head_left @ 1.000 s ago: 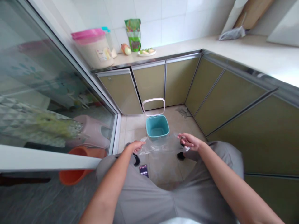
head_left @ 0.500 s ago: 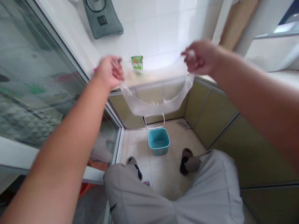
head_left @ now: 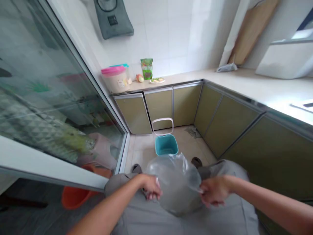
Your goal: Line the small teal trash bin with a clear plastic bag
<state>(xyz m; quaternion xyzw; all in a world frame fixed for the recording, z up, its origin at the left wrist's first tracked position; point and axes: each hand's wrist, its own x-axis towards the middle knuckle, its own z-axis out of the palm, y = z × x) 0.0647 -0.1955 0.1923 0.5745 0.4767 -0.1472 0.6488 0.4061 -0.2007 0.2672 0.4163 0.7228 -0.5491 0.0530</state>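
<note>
A clear plastic bag point(head_left: 177, 186) is spread wide between my hands, puffed out low over my lap. My left hand point(head_left: 151, 187) is closed on the left side of its rim. On the opposite side, my right hand point(head_left: 213, 191) pinches the bag's edge. Just beyond the bag stands a teal bucket point(head_left: 166, 145) on the floor, and the bag's far edge overlaps its front in view. The bucket's white frame-shaped handle point(head_left: 162, 126) is raised at the back.
Olive cabinets point(head_left: 160, 103) line the far and right sides under a pale countertop point(head_left: 186, 75). On it sit a pink-lidded container point(head_left: 115, 80), a green packet point(head_left: 147, 69) and a small plate of food point(head_left: 157, 80). A sliding glass door point(head_left: 61, 85) is at left, near an orange basin point(head_left: 75, 196).
Both hands have come down and toward me from chest height, bringing the bag over my lap. The bag has ballooned open. The bucket has stayed put.
</note>
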